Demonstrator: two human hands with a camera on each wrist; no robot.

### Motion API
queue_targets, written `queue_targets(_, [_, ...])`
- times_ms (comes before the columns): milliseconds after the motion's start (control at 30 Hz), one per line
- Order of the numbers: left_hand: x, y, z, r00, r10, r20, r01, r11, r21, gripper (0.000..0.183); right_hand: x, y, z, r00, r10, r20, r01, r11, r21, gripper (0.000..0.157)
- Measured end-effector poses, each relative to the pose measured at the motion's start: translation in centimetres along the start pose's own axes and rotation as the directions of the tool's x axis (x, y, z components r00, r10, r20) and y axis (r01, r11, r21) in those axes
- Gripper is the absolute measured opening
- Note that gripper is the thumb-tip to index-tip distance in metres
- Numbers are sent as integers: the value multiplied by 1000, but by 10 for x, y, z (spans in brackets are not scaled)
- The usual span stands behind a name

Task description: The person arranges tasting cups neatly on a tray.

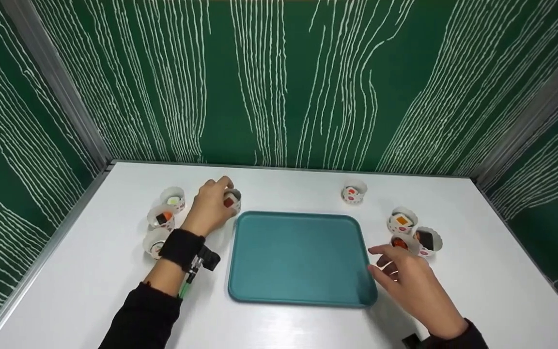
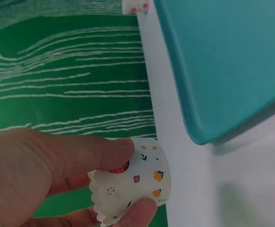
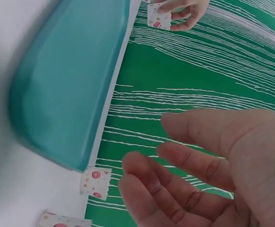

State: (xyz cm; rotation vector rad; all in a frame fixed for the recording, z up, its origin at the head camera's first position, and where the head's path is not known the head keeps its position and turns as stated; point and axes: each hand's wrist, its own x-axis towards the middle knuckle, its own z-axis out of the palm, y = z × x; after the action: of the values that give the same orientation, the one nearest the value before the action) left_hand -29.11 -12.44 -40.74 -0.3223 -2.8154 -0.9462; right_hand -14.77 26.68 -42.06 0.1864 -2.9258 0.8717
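While the left hand [image 1: 209, 206] pinches the paper cup [image 2: 146, 177], the tray [image 1: 298, 257] lies just rightward. The right hand [image 1: 400, 276] is empty, relaxed.

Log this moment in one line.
teal tray: on white table | left hand: grips patterned cup near tray's far-left corner | right hand: holds nothing

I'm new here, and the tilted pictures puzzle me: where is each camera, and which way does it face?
Head: on the head, facing forward and down at the tray; left hand, right hand and dark sleeves show.
Left wrist: on that wrist, looking along the left fingers at the paper cup they hold.
Right wrist: on that wrist, looking past the right fingers toward the green wall; left hand shows at top.
Both wrist views show the tray and held cup.
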Motion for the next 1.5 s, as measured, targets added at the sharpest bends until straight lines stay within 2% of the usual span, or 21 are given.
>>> queue_targets(167, [-13,13,3,999,36,-18,-36,999,-10,47,7,-5,0,998,-54,-29,54,998,10,32])
queue_targets(433, [-30,34,7,986,158,-56,-161,986,-46,43,19,-15,2,991,-128,-50,128,992,-13,33])
queue_targets(733, [-48,57,11,980,199,19,-197,976,-91,44,33,-28,12,978,-198,-65,197,980,-14,36])
queue_targets(933, [-58,71,20,963,261,61,-252,960,-120,44,42,-38,17,968,-243,-62,244,970,2,36])
queue_targets(1133, [-65,80,29,942,324,93,-312,942,-119,44,47,-48,24,962,-271,-25,272,962,42,36])
queue_targets(1300, [-70,83,37,932,340,127,-322,936,-142,45,47,-52,28,958,-288,1,287,956,57,38])
queue_targets(1500, [-75,84,47,926,348,145,-321,930,-181,44,48,-56,33,942,-335,9,334,940,77,41])
